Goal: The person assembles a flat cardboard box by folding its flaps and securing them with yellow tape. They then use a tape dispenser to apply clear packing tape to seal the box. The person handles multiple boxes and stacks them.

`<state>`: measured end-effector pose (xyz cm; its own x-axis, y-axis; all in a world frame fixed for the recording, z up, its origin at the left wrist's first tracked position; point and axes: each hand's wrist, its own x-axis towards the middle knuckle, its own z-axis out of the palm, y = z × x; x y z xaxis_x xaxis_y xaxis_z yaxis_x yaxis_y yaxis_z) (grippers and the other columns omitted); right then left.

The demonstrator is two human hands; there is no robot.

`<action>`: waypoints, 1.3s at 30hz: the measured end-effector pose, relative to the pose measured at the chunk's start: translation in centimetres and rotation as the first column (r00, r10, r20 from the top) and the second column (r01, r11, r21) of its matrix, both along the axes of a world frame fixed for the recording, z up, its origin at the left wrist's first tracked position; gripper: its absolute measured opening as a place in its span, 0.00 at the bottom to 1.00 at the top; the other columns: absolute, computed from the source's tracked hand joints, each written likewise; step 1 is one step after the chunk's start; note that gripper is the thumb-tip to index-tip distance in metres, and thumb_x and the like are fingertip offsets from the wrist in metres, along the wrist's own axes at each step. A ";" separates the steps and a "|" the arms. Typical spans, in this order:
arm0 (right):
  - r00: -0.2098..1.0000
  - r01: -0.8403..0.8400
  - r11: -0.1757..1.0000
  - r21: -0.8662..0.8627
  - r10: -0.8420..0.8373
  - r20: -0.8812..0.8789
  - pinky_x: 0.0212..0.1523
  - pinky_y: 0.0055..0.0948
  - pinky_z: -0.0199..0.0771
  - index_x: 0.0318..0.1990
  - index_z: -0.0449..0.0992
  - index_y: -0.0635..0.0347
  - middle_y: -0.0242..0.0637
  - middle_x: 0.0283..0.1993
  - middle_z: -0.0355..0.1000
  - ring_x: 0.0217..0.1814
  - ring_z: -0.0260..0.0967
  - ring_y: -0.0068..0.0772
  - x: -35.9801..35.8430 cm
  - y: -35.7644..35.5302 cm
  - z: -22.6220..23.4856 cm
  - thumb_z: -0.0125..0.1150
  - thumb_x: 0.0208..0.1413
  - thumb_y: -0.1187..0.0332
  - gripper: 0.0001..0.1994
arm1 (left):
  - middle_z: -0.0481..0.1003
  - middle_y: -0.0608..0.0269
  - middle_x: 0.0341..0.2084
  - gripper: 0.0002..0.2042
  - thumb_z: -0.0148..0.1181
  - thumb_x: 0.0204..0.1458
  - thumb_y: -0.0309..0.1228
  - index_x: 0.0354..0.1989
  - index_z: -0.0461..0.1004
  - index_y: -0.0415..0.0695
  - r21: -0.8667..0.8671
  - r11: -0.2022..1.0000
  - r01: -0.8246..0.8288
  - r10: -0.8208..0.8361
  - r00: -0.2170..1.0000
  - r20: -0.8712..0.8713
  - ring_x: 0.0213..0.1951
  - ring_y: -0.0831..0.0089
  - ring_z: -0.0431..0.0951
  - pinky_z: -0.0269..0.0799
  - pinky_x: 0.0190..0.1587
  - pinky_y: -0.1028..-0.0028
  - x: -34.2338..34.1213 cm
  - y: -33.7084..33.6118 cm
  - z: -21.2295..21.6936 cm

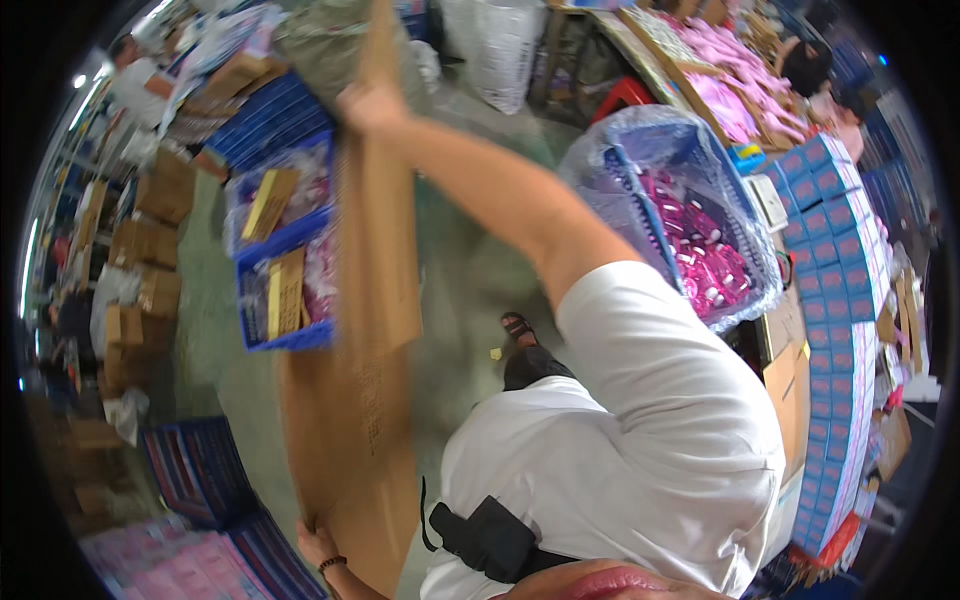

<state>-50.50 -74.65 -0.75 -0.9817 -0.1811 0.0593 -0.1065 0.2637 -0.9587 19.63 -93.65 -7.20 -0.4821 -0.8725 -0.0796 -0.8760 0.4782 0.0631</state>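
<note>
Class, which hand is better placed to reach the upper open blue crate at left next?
Probably the right hand: though gripping the cardboard sheet, it looks nearer that blue crate. The left hand, on the sheet's lower part, looks farther.

right grip (372,106) reaches forward, left grip (318,545) low

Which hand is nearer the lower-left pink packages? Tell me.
Left. The left hand is right of the pink packages, on the cardboard; the right hand is farther ahead.

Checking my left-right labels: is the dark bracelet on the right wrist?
No, the bracelet is on the wrist of the left hand, which holds the cardboard.
</note>
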 end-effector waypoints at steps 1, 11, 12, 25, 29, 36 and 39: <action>0.994 -0.050 0.995 0.089 0.059 -0.091 0.61 0.47 0.62 0.57 0.61 0.68 0.64 0.58 0.63 0.61 0.62 0.59 1.3 -0.6 -2.5 0.49 0.57 0.51 0.30 | 0.77 0.42 0.35 0.18 0.61 0.49 0.34 0.46 0.73 0.36 -0.065 0.997 -0.036 0.041 0.996 0.080 0.36 0.48 0.77 0.73 0.36 0.62 -0.5 0.0 -0.2; 0.736 -0.672 0.661 0.333 0.550 0.395 0.55 0.43 0.68 0.58 0.69 0.55 0.48 0.54 0.70 0.56 0.68 0.50 8.2 13.0 -18.5 0.50 0.57 0.53 0.24 | 0.78 0.46 0.37 0.20 0.60 0.47 0.39 0.45 0.74 0.37 0.010 0.988 -0.153 0.151 0.984 0.098 0.40 0.49 0.78 0.75 0.38 0.61 2.2 -9.0 -5.7; 0.761 -0.644 0.688 0.336 0.529 0.376 0.54 0.42 0.69 0.56 0.71 0.55 0.47 0.53 0.72 0.55 0.69 0.48 8.4 15.2 -19.3 0.51 0.56 0.53 0.23 | 0.78 0.45 0.37 0.20 0.59 0.47 0.38 0.45 0.74 0.37 0.056 0.989 -0.140 0.135 0.987 0.091 0.40 0.50 0.78 0.75 0.37 0.62 2.4 -9.7 -5.9; 0.866 0.054 0.998 -0.032 -0.031 0.499 0.37 0.24 0.75 0.51 0.73 0.65 0.38 0.37 0.76 0.37 0.74 0.26 24.7 36.1 -15.9 0.49 0.63 0.67 0.14 | 0.78 0.46 0.37 0.18 0.63 0.46 0.32 0.44 0.73 0.35 0.167 0.986 0.012 0.014 0.988 -0.154 0.40 0.57 0.79 0.73 0.43 0.65 1.8 -6.9 -1.1; 0.893 0.006 0.994 -0.106 0.042 0.449 0.40 0.26 0.76 0.51 0.72 0.65 0.38 0.39 0.76 0.37 0.75 0.25 31.7 36.0 -14.4 0.49 0.64 0.67 0.13 | 0.77 0.52 0.42 0.21 0.64 0.43 0.23 0.49 0.70 0.35 0.267 0.959 0.099 -0.051 0.982 -0.180 0.43 0.63 0.77 0.71 0.47 0.68 3.9 -8.1 -1.7; 0.944 0.246 0.908 -0.339 -0.145 0.296 0.32 0.23 0.74 0.49 0.73 0.65 0.35 0.31 0.75 0.31 0.72 0.22 32.7 42.5 -10.7 0.51 0.62 0.70 0.12 | 0.76 0.46 0.44 0.22 0.61 0.48 0.29 0.51 0.69 0.33 0.253 0.870 0.423 -0.457 0.885 0.093 0.44 0.57 0.77 0.73 0.44 0.64 7.2 -13.7 -3.6; 0.858 0.494 0.734 -0.466 -0.499 0.124 0.26 0.23 0.71 0.46 0.74 0.66 0.34 0.26 0.73 0.24 0.68 0.21 31.2 51.3 -10.4 0.51 0.62 0.69 0.11 | 0.76 0.46 0.43 0.22 0.60 0.49 0.30 0.52 0.69 0.33 0.300 0.893 0.336 -0.396 0.903 0.167 0.44 0.57 0.77 0.73 0.44 0.64 7.9 -11.5 -4.3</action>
